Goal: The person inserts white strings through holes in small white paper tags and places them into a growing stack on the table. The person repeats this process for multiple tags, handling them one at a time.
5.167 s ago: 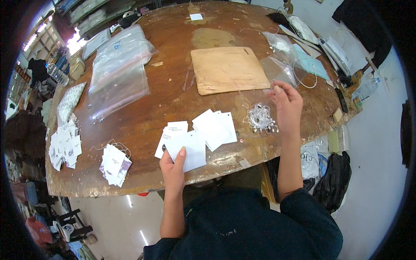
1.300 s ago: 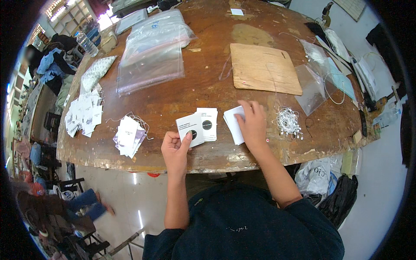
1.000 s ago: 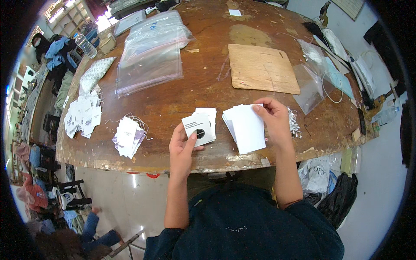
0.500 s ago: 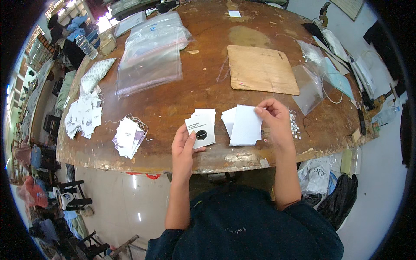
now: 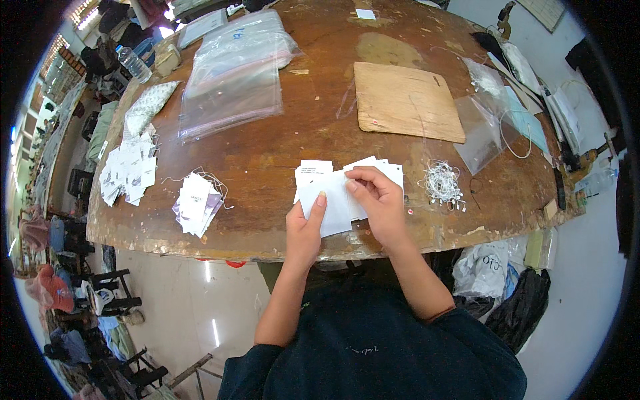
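At table edge, left hand [image 5: 305, 227] and right hand [image 5: 380, 203] pinching white cards [image 5: 333, 200], print unreadable

Even, soft daylight fills the scene, brightest at the far left, where windows blow out to white. The wooden table [image 5: 320, 127] shows a dull sheen at its far middle, and the clear plastic bags [image 5: 233, 73] catch pale glare. Shadows are faint and short. Fisheye bending curves the table edge strongly, and a black vignette rings the corners. Focus is sharp at centre, softer toward the rim.
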`<state>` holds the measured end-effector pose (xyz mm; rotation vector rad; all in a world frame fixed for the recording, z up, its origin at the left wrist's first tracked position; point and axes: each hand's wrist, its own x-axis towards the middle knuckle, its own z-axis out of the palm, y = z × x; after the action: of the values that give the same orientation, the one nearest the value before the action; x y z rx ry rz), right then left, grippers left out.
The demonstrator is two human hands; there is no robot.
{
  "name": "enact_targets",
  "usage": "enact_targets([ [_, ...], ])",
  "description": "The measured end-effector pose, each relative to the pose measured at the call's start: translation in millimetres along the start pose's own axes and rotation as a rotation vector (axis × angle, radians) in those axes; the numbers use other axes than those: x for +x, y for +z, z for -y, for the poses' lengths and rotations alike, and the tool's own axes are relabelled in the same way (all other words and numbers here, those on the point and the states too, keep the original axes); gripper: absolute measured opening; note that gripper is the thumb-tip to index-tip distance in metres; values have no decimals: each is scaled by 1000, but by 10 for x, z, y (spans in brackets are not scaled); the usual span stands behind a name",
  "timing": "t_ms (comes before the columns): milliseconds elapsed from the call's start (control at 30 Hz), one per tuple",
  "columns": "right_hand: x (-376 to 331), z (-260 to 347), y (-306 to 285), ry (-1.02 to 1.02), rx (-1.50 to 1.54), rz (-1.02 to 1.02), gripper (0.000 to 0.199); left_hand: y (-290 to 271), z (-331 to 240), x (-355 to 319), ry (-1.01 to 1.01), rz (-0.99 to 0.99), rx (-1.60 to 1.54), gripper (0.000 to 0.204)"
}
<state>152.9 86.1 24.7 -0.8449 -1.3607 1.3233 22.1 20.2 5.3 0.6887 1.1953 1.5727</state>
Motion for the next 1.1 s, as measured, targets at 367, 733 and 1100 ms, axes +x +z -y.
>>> enact_targets([
  [367,-104,-111,103,19,249,-105,16,91,-3,-49,21,-26,-20,30],
  [733,-111,-116,109,8,287,-149,15,133,-15,-64,34,-46,-18,27],
  [1100,83,102,-433,-279,-657,-177,13,29,76,-41,132,-86,199,30],
])
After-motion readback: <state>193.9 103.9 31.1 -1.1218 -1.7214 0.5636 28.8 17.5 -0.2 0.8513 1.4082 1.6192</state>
